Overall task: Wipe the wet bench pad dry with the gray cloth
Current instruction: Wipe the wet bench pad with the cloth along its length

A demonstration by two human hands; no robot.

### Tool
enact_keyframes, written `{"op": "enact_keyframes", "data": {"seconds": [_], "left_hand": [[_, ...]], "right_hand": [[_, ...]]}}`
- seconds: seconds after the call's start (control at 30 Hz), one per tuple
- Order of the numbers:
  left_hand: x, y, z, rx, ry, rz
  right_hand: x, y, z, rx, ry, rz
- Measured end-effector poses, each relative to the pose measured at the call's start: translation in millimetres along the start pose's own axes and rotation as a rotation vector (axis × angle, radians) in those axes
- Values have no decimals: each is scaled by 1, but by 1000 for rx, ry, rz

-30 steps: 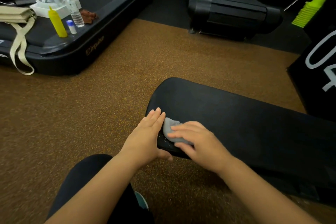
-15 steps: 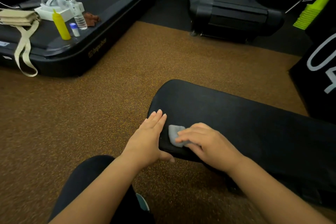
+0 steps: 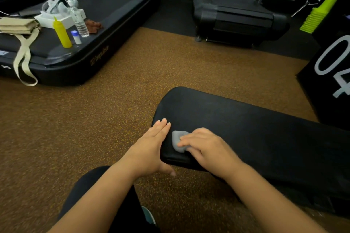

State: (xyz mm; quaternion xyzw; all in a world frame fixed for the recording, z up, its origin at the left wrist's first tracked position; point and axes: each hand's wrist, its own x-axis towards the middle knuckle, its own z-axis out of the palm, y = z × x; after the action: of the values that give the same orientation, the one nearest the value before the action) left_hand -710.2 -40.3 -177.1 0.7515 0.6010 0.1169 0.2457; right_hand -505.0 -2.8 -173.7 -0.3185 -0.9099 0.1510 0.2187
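A: Largest first. Bench pad (image 3: 255,138): long, black, padded, lying across the lower right over the brown speckled floor (image 3: 75,128). Looks firm underneath with some give in the cover; likely smooth vinyl, so slick while wet. I can't make out any wet sheen from here.

B: Does it need holding?

A: Heavy enough to stay put, I'd judge. Even so, the left hand (image 3: 151,149) lies against the rounded near end, fingers straight and together, thumb hanging below the edge. Bracing, not gripping.

B: And the cloth?

A: Gray cloth (image 3: 178,141): small, soft, bunched into a wad on the pad's near-left corner, just beside the left fingertips. Light and limp; it will crumple and skate rather than push back.

B: So where to take it?

A: From on top. The right hand (image 3: 206,147) covers its right part, fingers flat and slightly spread, pressing it down. Whether the thumb hooks under, can't tell. A flat palm should keep it from rolling up mid-stroke.
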Motion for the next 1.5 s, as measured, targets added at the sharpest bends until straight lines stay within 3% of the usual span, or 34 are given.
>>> {"op": "enact_keyframes", "data": {"seconds": [0.13, 0.3, 0.43, 0.5, 0.63, 0.73, 0.9, 1.13, 1.2, 1.33, 1.43, 1.5], "left_hand": [[0, -2, -1, -6, -7, -11], [-2, 6, 0, 130, -1, 7], [5, 26, 15, 173, 17, 75], [12, 35, 22, 153, 33, 79], [20, 33, 28, 142, 57, 76], [20, 32, 29, 122, 56, 63], [21, 37, 29, 93, 70, 44], [21, 38, 26, 106, 55, 23], [22, 39, 26, 101, 45, 8], [21, 43, 27, 67, 58, -4], [22, 46, 29, 62, 65, -16], [23, 48, 29, 71, 69, -26]], "right_hand": [[-3, -34, 22, 62, 18, -33], [-50, -8, -9, 61, -72, -17], [-39, 16, -15, -6, 154, 279], [-27, 7, -5, -16, 215, 313], [-53, -10, -8, 30, 58, 157], [-68, 9, -30, 4, 7, 170], [-29, 20, -13, -76, 235, 406], [-69, -7, -16, -38, 103, 171], [-93, 14, -30, -115, 179, 269], [-123, 35, -51, -185, 378, 671], [-104, 13, -29, -226, 446, 590], [-94, -8, -11, -184, 410, 477]]}}
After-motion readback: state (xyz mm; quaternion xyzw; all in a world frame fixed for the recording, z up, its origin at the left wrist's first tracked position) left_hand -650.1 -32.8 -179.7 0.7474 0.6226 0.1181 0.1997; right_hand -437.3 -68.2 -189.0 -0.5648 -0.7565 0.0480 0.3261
